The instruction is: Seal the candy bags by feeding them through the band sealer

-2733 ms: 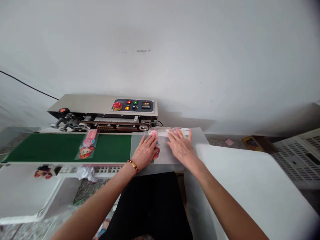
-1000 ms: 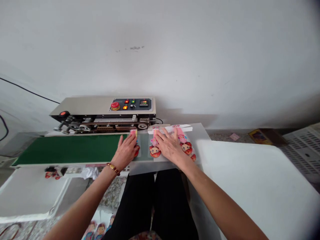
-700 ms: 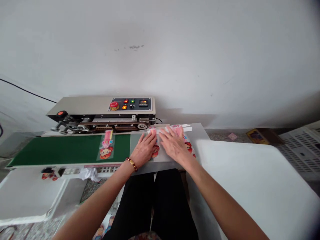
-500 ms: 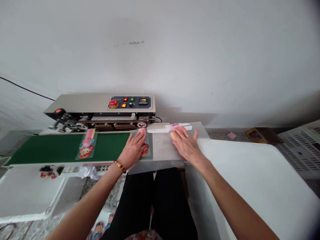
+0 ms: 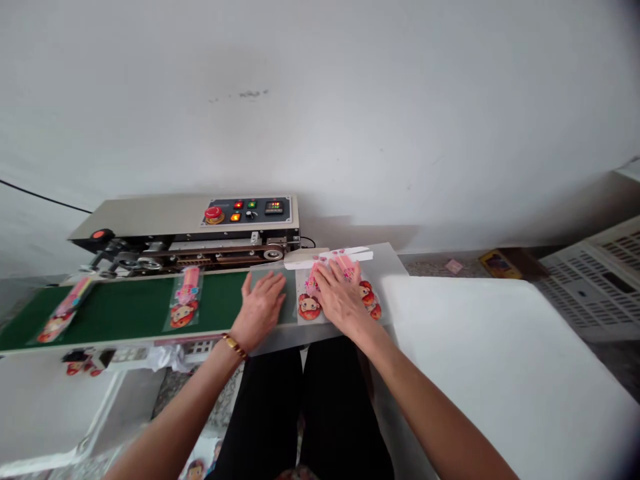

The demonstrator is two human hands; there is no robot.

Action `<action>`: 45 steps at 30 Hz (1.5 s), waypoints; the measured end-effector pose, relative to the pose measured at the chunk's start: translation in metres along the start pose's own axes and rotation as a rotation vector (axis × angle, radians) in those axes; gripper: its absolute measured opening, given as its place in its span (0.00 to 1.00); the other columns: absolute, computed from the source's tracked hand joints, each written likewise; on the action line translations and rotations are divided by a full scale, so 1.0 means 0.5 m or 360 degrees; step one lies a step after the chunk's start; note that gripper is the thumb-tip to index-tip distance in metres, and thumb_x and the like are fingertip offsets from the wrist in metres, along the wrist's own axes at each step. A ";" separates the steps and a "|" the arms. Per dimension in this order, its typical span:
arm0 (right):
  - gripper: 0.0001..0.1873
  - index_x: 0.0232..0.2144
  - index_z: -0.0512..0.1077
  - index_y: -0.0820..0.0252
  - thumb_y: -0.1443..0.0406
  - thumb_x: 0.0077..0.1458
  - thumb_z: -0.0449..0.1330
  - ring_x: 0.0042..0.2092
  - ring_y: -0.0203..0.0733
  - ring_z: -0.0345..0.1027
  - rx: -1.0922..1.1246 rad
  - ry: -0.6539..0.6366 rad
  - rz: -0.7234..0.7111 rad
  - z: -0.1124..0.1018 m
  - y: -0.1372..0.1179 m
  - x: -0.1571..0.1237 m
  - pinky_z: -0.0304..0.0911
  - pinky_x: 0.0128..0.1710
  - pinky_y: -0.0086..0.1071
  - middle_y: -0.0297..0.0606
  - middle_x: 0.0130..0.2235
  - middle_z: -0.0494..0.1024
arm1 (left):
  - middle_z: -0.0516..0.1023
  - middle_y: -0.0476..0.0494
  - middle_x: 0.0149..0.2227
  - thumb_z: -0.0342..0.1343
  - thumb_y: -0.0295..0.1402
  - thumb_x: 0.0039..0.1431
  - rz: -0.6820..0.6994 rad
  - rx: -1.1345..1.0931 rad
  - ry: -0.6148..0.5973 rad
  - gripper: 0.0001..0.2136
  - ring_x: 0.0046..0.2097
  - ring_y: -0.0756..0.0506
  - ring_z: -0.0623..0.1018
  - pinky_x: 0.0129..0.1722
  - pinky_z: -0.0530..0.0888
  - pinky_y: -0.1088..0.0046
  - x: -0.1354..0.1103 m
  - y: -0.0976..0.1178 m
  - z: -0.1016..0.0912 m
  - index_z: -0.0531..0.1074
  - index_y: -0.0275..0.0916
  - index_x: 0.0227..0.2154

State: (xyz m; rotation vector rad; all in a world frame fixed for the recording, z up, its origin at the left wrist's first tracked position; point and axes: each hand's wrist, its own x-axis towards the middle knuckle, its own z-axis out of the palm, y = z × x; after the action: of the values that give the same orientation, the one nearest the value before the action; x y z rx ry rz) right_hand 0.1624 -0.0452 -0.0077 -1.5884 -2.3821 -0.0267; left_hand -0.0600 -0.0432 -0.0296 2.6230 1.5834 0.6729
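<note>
My left hand (image 5: 260, 310) lies flat, fingers stretched out, on the clear sheet at the right end of the green conveyor belt (image 5: 133, 303). My right hand (image 5: 340, 293) rests with fingers extended over clear plastic packets on the pale plate (image 5: 387, 267). One packet (image 5: 309, 307) with a red-haired cartoon face shows left of that hand, and more faces of other packets (image 5: 369, 299) peek out to its right. Farther along the belt lie a packet (image 5: 184, 310) below the sealing machine (image 5: 195, 230) and another packet (image 5: 63, 317) at the far left, tilted.
The machine carries a red stop button (image 5: 214, 214) and a lit display (image 5: 274, 207). A white bin (image 5: 465, 320) stands on the right, with a slatted crate (image 5: 595, 280) beyond it. Another white container (image 5: 50, 400) sits below the belt at left.
The left hand has come off the packet it covered, which has travelled left along the belt. My right hand has moved left with a packet under it. Other packets now show on the plate.
</note>
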 end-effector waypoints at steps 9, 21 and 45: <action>0.18 0.49 0.76 0.53 0.71 0.68 0.49 0.56 0.52 0.64 0.0042 0.0028 0.0175 -0.008 0.078 0.063 0.33 0.66 0.70 0.44 0.52 0.76 | 0.64 0.31 0.68 0.47 0.30 0.69 0.0315 -0.0066 -0.0215 0.23 0.70 0.37 0.62 0.70 0.56 0.47 0.066 0.100 0.071 0.63 0.31 0.64; 0.21 0.41 0.79 0.54 0.75 0.64 0.48 0.55 0.52 0.62 0.0069 -0.0135 0.0168 0.006 0.083 0.118 0.34 0.66 0.67 0.42 0.52 0.74 | 0.63 0.31 0.69 0.45 0.30 0.69 0.0312 -0.0022 -0.0206 0.24 0.71 0.38 0.61 0.71 0.54 0.49 0.061 0.097 0.071 0.61 0.32 0.66; 0.14 0.53 0.72 0.57 0.66 0.69 0.53 0.65 0.55 0.54 0.0079 -0.0008 -0.0107 0.008 -0.032 0.029 0.20 0.65 0.73 0.47 0.58 0.73 | 0.74 0.34 0.60 0.44 0.32 0.69 -0.0173 0.0105 -0.0035 0.17 0.64 0.35 0.71 0.69 0.54 0.41 -0.019 -0.041 -0.021 0.71 0.39 0.56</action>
State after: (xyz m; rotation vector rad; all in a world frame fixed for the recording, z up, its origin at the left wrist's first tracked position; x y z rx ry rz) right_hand 0.1418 -0.0381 -0.0058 -1.4877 -2.4199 0.0233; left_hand -0.0849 -0.0432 -0.0279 2.5561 1.7562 0.5943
